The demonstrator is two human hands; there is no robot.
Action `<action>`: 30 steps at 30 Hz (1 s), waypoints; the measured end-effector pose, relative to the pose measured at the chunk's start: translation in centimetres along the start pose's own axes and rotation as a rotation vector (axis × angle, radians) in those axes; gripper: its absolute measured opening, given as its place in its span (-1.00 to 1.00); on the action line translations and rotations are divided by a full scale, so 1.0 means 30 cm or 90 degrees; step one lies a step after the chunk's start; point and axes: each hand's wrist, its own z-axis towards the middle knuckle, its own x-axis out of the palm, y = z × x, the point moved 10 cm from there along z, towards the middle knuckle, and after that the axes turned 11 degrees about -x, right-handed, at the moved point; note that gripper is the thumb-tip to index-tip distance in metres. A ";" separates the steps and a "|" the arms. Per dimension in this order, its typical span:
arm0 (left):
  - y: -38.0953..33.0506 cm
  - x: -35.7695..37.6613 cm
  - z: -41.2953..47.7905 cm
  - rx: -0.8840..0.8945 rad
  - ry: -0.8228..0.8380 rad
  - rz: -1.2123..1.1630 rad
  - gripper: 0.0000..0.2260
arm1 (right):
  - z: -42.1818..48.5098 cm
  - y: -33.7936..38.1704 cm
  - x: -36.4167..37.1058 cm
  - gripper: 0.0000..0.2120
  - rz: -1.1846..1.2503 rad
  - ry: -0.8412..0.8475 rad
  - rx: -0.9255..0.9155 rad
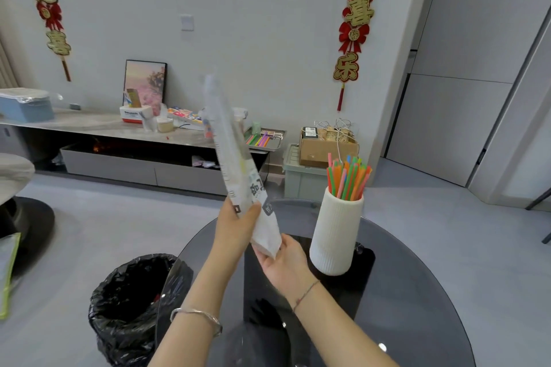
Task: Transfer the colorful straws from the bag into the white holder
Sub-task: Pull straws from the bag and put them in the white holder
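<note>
A long, clear plastic bag [229, 146] with printed lettering is held up in the air, tilted with its top toward the far left. It looks flat, and I cannot make out any straws inside it. My left hand [235, 226] grips the bag's lower part from the left. My right hand [283, 262] holds its bottom end from below. To the right, a white ribbed holder [335, 235] stands upright on the dark glass table [417, 292], filled with several colorful straws [347, 177] that stick out of its top.
A bin lined with a black bag [134, 307] stands on the floor at the table's left edge. Behind, a low cabinet [89, 125] carries boxes and a metal tray [278, 143] of more straws. A cardboard box [328, 146] rests on a green crate.
</note>
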 end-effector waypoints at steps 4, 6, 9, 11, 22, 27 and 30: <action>-0.018 -0.007 -0.002 0.040 -0.002 0.007 -0.71 | -0.004 -0.029 -0.026 -0.76 -0.019 -0.025 0.004; -0.017 -0.020 0.006 0.050 -0.020 -0.001 -0.78 | -0.003 -0.035 -0.033 -0.75 -0.029 -0.027 0.002; 0.001 -0.052 0.024 0.041 -0.064 -0.015 -0.82 | 0.004 -0.032 -0.050 -0.73 -0.091 -0.023 -0.021; 0.022 -0.074 0.034 0.024 -0.091 -0.044 -0.79 | 0.006 -0.025 -0.070 -0.74 -0.166 -0.026 -0.045; 0.198 -0.134 0.072 -0.153 -0.163 -0.326 -0.67 | -0.033 0.148 -0.043 -0.60 -0.728 0.020 -0.261; 0.291 -0.150 0.082 -0.258 -0.181 -0.444 -0.60 | -0.039 0.257 0.013 -0.63 -0.913 0.097 -0.373; 0.330 -0.161 0.073 -0.299 -0.230 -0.453 -0.52 | -0.048 0.298 0.026 -0.63 -0.969 0.130 -0.378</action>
